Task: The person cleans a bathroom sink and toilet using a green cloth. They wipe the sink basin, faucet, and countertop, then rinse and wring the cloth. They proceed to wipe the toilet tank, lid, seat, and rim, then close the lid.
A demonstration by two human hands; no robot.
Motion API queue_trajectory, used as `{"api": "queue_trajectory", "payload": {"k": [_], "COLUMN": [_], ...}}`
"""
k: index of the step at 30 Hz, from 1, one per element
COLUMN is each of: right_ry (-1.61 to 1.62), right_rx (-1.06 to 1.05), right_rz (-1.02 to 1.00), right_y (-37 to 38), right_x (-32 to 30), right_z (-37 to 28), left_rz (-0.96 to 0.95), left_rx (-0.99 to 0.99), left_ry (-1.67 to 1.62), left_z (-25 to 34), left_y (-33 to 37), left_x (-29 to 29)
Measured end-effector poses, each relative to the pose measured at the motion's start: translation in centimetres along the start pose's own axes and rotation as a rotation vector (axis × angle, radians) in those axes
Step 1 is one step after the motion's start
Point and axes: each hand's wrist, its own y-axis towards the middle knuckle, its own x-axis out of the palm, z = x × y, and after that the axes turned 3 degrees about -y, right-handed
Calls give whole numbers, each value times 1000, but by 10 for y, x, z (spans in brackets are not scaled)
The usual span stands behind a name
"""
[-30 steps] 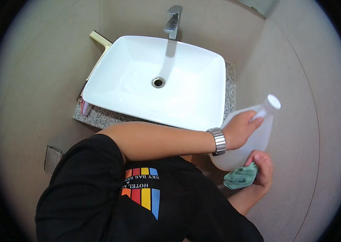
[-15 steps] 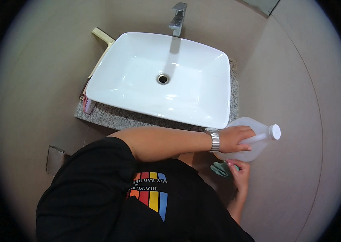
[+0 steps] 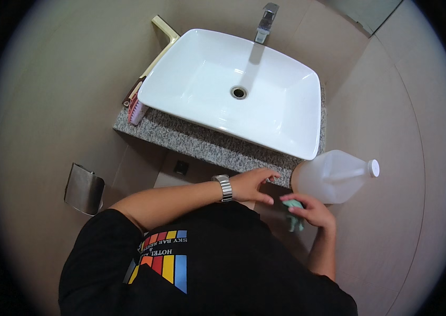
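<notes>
My left hand [image 3: 253,186], with a metal watch on its wrist, is open at the front edge of the counter. Its fingers and thumb are apart, with nothing in them. To its right, my right hand [image 3: 313,211] grips a crumpled green cloth [image 3: 295,220], part of which hangs below the fingers. A translucent plastic jug [image 3: 333,178] with a white cap stands at the right front corner of the counter, close beyond my right hand and not held.
A white rectangular basin [image 3: 202,89] sits on a speckled granite counter [image 3: 181,134], with a chrome faucet [image 3: 266,23] behind it. Left of the basin lie a cream-handled tool [image 3: 166,45] and a pink-and-white brush [image 3: 136,111]. A metal paper holder [image 3: 84,188] is on the left wall.
My left hand has let go of the jug and moved left, its fingers now apart. The right hand still holds the cloth, now a little higher. The view has shifted and turned slightly.
</notes>
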Motion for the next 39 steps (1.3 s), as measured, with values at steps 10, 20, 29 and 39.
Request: {"api": "queue_trajectory", "payload": {"k": [10, 20, 29, 39], "right_ry": [-332, -1339, -1324, -1289], "right_rx": [-423, -444, -305, -270], "right_rz": [396, 1169, 1032, 933], "right_y": [171, 479, 510, 485], "right_x": [11, -248, -284, -282], "right_z": [-116, -231, -252, -261], "left_rz": [514, 1545, 2105, 2122], "left_rx": [-319, -890, -1494, -1416], "left_ry": [-163, -172, -377, -442], "left_z": [-19, -70, -52, -71], "left_y": [-159, -377, -406, -367], "left_x": [-12, 150, 385, 348]}}
